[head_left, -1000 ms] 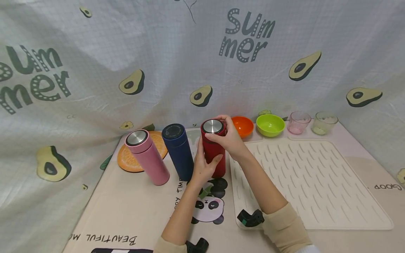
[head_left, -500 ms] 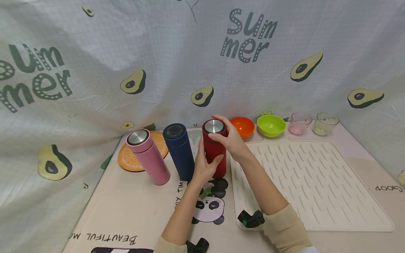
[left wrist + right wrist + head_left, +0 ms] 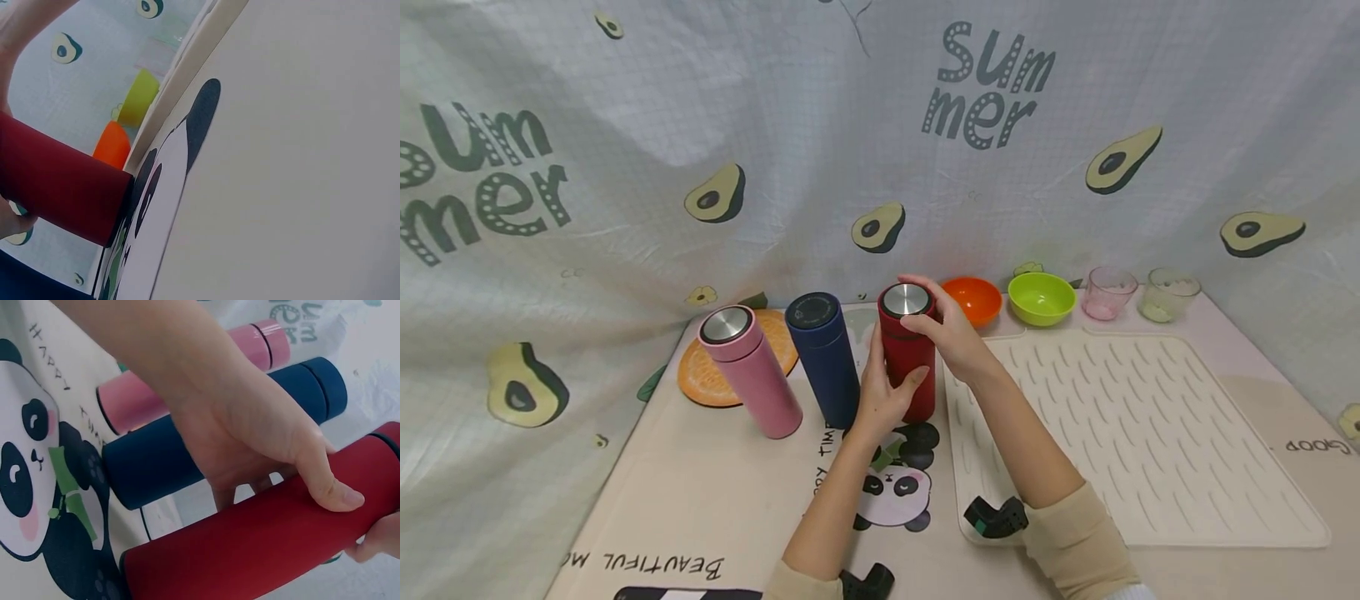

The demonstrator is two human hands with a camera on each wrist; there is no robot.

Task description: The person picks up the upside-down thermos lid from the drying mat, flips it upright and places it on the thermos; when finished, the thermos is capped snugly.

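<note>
A red thermos bottle (image 3: 917, 379) with a silver-topped lid stands upright on the table. My left hand (image 3: 883, 400) grips its body from the left, thumb across the front. My right hand (image 3: 951, 333) holds the lid (image 3: 904, 301) from the right side, with the thumb at the front and fingers behind. In the right wrist view, the left hand (image 3: 262, 437) wraps the red body, while the right fingers (image 3: 381, 537) show at the edge near the lid. Just left of the left hand stands a navy thermos (image 3: 827, 367), and beyond it a pink thermos (image 3: 756, 379).
An orange round mat (image 3: 700, 379) lies behind the pink thermos. Along the back stand an orange bowl (image 3: 976, 300), a green bowl (image 3: 1041, 300), a pink glass (image 3: 1107, 293) and a clear glass (image 3: 1168, 294). A cream ridged mat (image 3: 1135, 433) covers the right side, under the right forearm.
My right thumb has shifted slightly to the right around the front of the lid. The left hand and all three thermoses stay in place.
</note>
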